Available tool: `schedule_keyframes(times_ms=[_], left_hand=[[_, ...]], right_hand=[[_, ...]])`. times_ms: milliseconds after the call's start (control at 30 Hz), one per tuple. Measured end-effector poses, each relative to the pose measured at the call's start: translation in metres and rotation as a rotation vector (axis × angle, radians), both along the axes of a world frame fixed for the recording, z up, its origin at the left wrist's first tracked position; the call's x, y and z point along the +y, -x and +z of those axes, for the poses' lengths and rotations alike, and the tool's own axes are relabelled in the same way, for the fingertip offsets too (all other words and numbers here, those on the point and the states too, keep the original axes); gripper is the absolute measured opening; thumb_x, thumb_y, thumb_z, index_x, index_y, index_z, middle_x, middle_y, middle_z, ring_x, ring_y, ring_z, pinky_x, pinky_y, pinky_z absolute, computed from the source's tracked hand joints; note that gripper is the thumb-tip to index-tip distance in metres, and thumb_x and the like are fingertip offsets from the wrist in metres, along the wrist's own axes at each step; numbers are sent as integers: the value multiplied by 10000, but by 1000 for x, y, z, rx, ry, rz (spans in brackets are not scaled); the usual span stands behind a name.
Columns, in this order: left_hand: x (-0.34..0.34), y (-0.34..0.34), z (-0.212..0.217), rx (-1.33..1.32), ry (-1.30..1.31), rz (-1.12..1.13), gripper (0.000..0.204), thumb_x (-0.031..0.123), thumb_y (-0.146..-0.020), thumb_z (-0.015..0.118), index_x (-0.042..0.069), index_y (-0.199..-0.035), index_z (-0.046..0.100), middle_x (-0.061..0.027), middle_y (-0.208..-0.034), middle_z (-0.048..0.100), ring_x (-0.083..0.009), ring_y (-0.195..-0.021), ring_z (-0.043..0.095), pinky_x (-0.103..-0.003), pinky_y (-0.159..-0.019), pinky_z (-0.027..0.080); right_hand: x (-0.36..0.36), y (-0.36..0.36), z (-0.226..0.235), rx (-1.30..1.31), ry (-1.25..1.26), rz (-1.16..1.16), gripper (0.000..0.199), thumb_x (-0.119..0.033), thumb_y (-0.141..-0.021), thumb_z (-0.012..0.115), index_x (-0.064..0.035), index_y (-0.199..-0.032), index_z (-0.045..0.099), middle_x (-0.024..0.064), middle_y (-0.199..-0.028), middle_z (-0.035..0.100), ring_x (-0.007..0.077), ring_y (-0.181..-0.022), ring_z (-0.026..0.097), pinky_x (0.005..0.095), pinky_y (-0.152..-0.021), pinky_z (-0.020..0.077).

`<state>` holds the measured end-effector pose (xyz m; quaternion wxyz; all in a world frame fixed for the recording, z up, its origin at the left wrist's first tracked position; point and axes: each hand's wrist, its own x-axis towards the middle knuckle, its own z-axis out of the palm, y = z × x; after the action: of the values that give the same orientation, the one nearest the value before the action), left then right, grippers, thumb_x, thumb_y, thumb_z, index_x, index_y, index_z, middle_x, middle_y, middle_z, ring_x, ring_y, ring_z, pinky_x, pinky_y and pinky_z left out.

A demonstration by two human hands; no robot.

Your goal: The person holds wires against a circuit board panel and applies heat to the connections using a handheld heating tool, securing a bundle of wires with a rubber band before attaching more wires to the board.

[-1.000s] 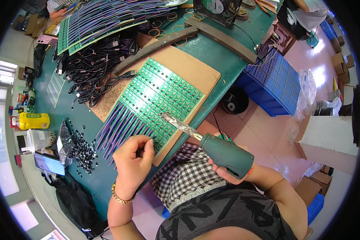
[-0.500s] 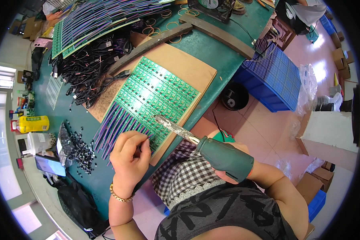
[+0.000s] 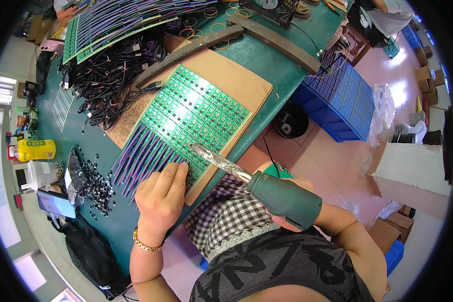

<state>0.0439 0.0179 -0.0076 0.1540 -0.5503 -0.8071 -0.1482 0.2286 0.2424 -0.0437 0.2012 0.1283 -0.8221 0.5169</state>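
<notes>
While pressed flat on the green circuit board panel (image 3: 191,113), left hand (image 3: 161,194) open, fingertips on its near edge. Right hand (image 3: 287,221) mostly hidden, clamped around a green-handled soldering iron (image 3: 282,196), tip at the panel. Blue crate (image 3: 340,98) beside the tabletop (image 3: 277,70); contents unclear. Small black parts (image 3: 95,183) loose near a clear bag.
</notes>
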Motion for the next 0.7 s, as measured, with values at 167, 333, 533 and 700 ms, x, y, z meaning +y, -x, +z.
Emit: schedule_keyframes(times_ms=[167,333,533,700], left_hand=[[-1,1,-3,1,-18,-2,303,20,-678,668,-13,-978,689,-78,-927,639,-154,-614,559,-272,-520,446],[-2,1,-5,-11,-14,-4,316,17,-677,662,-9,-991,683,-77,-926,635,-162,-623,560,-284,-528,448],[-3,0,-4,9,1,4,311,29,-678,657,9,-987,683,-67,-920,631,-159,-614,549,-293,-525,429],[0,-3,2,-41,9,21,297,-14,-670,671,9,-967,683,-78,-896,631,-198,-647,581,-314,-556,460]], right_hand=[[0,0,10,-24,98,67,349,-115,-668,749,1,-986,661,100,-894,645,215,-652,649,277,-543,505],[-4,2,10,-39,89,21,300,-91,-684,729,0,-963,664,92,-885,641,211,-635,635,276,-538,496],[-8,3,9,-45,12,-7,249,-109,-710,724,-26,-941,681,89,-862,628,212,-602,613,296,-500,481],[-9,4,9,-48,11,-3,250,-127,-703,713,-40,-936,682,82,-830,607,218,-575,594,310,-467,468]])
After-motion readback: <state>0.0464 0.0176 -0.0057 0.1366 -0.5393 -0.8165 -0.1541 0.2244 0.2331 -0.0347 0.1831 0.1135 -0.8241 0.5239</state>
